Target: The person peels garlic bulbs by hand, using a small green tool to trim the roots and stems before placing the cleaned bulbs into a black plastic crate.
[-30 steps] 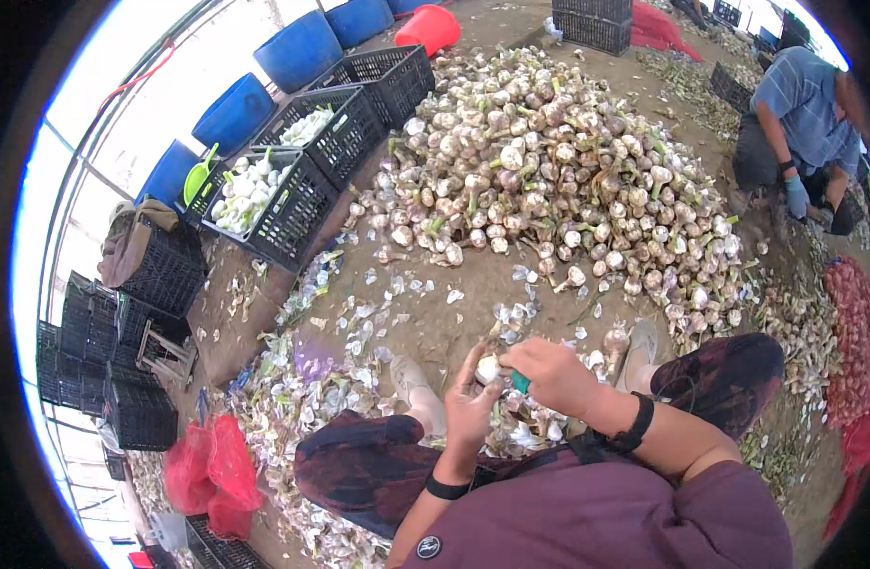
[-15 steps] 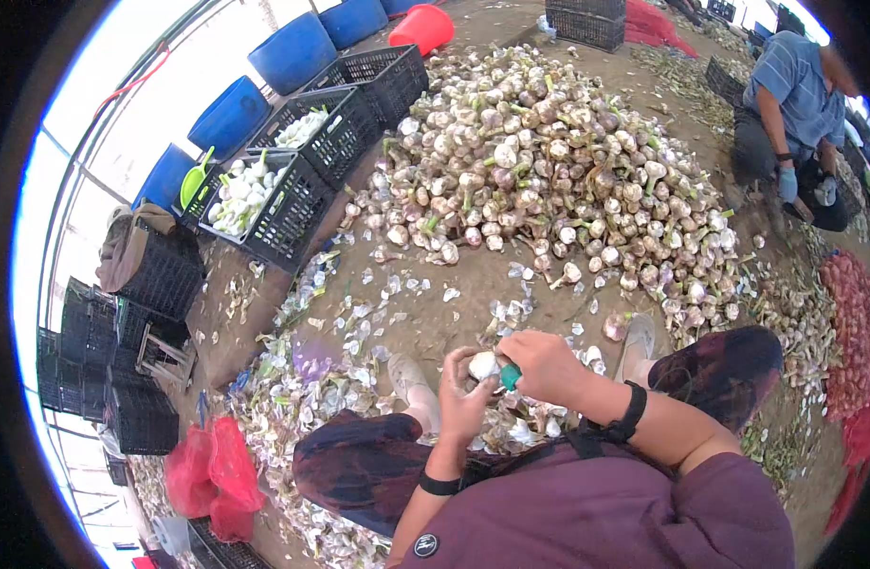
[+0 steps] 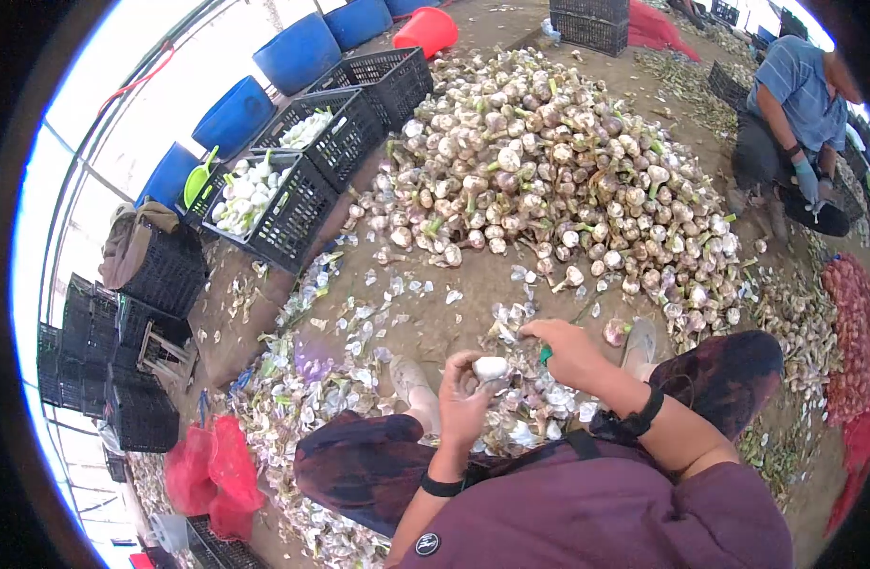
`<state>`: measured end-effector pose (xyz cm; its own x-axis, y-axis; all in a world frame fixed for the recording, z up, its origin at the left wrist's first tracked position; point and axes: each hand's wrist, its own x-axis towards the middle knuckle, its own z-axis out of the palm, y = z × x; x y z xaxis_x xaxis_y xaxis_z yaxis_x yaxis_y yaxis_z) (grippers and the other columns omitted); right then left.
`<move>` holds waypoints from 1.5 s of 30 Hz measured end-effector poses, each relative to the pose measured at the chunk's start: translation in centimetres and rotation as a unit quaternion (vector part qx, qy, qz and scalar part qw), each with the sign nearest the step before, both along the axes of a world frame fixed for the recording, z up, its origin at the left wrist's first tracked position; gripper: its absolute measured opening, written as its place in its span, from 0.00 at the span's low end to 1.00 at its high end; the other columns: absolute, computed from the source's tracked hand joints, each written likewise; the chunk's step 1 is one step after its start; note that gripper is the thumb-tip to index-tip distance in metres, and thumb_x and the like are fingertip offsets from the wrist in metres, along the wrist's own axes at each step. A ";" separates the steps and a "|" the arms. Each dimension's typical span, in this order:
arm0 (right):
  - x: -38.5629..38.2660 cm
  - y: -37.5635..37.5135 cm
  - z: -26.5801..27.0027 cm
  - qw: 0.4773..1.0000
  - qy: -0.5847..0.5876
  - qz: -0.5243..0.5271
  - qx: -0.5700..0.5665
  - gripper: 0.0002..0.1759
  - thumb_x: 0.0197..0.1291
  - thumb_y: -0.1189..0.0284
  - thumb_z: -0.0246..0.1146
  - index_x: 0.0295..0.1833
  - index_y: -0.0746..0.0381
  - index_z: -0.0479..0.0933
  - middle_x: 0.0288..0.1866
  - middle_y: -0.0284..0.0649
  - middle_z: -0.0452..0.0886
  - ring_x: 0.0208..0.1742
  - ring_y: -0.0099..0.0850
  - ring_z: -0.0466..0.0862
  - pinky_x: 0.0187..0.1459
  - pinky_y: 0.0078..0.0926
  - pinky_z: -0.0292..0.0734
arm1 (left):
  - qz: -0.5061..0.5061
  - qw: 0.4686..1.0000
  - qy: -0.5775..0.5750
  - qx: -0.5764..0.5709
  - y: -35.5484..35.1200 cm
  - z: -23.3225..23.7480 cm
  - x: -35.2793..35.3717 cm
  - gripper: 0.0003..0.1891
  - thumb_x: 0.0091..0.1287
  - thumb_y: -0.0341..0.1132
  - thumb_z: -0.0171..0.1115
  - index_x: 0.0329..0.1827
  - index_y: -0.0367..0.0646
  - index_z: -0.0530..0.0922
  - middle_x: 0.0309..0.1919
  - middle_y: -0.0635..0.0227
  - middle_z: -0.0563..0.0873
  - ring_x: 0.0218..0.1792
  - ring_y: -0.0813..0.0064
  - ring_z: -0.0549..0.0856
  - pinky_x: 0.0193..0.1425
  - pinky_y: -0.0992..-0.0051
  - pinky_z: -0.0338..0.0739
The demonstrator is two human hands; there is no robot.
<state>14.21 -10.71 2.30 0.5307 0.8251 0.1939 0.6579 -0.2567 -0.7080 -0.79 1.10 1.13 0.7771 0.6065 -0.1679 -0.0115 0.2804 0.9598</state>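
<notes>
Between the knees, my left hand (image 3: 461, 400) is closed around a white, peeled-looking garlic bulb (image 3: 491, 369). To its right and a little apart, my right hand (image 3: 569, 353) grips a small tool with a green handle (image 3: 546, 355); its working end cannot be made out. The right index finger stretches out to the left. Below and around both hands lie loose garlic skins (image 3: 522, 434). Just ahead rises a large heap of unpeeled garlic bulbs (image 3: 549, 171), some with green stems.
Black crates (image 3: 281, 220) at the left hold white garlic, one with a green scoop (image 3: 200, 177). Blue tubs (image 3: 233, 116) and a red bucket (image 3: 426, 33) stand behind. Red mesh bags (image 3: 214, 467) lie lower left. Another person (image 3: 793, 104) sits at the right near filled netting (image 3: 850, 337).
My right hand has moved off the garlic bulb, slightly up and to the right, with the green-handled tool. The left hand keeps the bulb, now more exposed. The other person's hands have shifted.
</notes>
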 end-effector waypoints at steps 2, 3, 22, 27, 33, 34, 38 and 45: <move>-0.4 0.4 0.6 0.983 0.182 -0.025 0.000 0.11 0.53 0.81 0.56 0.43 0.63 0.75 0.37 0.45 0.80 0.39 0.36 0.80 0.45 0.30 0.73 | 0.011 0.998 -0.010 0.064 0.0 -0.7 0.1 0.25 0.50 0.15 0.61 0.51 0.43 0.70 0.45 0.67 0.76 0.49 0.75 0.77 0.53 0.76 0.72; -0.7 0.6 1.0 0.973 0.228 -0.020 0.021 0.11 0.54 0.79 0.56 0.44 0.64 0.75 0.37 0.44 0.80 0.36 0.32 0.80 0.41 0.27 0.72 | 0.029 0.995 -0.003 0.093 -0.1 -1.0 0.2 0.24 0.50 0.17 0.63 0.52 0.42 0.72 0.43 0.68 0.75 0.48 0.75 0.77 0.55 0.76 0.71; -1.5 4.4 -5.0 0.742 0.660 -0.020 -0.119 0.19 0.64 0.67 0.55 0.57 0.66 0.68 0.44 0.39 0.76 0.42 0.26 0.77 0.41 0.25 0.76 | 0.010 0.925 0.169 0.341 0.1 -4.0 0.8 0.28 0.52 0.29 0.64 0.59 0.44 0.69 0.47 0.52 0.74 0.49 0.51 0.75 0.52 0.64 0.71; 4.2 7.5 -9.3 0.800 0.529 0.110 -0.261 0.14 0.63 0.70 0.56 0.50 0.67 0.72 0.44 0.42 0.78 0.41 0.28 0.78 0.40 0.24 0.77 | 0.070 0.961 0.137 0.230 0.5 -1.5 0.5 0.26 0.58 0.31 0.61 0.60 0.42 0.65 0.56 0.54 0.66 0.57 0.55 0.68 0.58 0.64 0.67; 11.7 28.4 3.6 0.676 0.687 0.166 0.209 0.14 0.62 0.70 0.55 0.50 0.65 0.68 0.44 0.40 0.72 0.43 0.29 0.76 0.51 0.31 0.76 | 0.140 0.963 0.143 0.181 0.7 -4.3 1.6 0.26 0.56 0.29 0.61 0.59 0.39 0.66 0.51 0.55 0.71 0.54 0.60 0.72 0.58 0.66 0.66; 11.4 29.1 3.9 0.664 0.680 0.197 0.241 0.17 0.60 0.72 0.57 0.54 0.63 0.67 0.43 0.39 0.72 0.44 0.29 0.76 0.48 0.32 0.76 | 0.140 0.967 0.148 0.150 0.7 -3.8 1.8 0.27 0.53 0.26 0.62 0.58 0.38 0.67 0.48 0.56 0.74 0.52 0.62 0.74 0.57 0.67 0.67; 5.8 25.7 -2.1 0.963 0.219 0.093 0.122 0.20 0.53 0.70 0.58 0.52 0.64 0.71 0.32 0.50 0.80 0.33 0.42 0.78 0.33 0.40 0.71 | 0.219 0.969 0.110 0.021 0.2 -1.5 2.6 0.24 0.56 0.21 0.54 0.59 0.36 0.65 0.52 0.60 0.71 0.52 0.69 0.71 0.55 0.72 0.68; -2.9 -4.3 -28.3 0.937 0.217 0.045 -0.268 0.18 0.52 0.65 0.55 0.47 0.64 0.75 0.35 0.53 0.79 0.37 0.50 0.78 0.40 0.45 0.73 | 0.181 0.970 0.156 -0.045 -0.5 -1.8 3.9 0.24 0.59 0.20 0.50 0.61 0.37 0.62 0.52 0.61 0.70 0.52 0.70 0.71 0.55 0.75 0.67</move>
<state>11.34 -14.97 -26.03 0.3862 0.7876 -0.4802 0.3742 -0.6096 -0.6989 3.15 0.60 -0.64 0.4181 0.8024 -0.4258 0.1624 0.3952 0.9041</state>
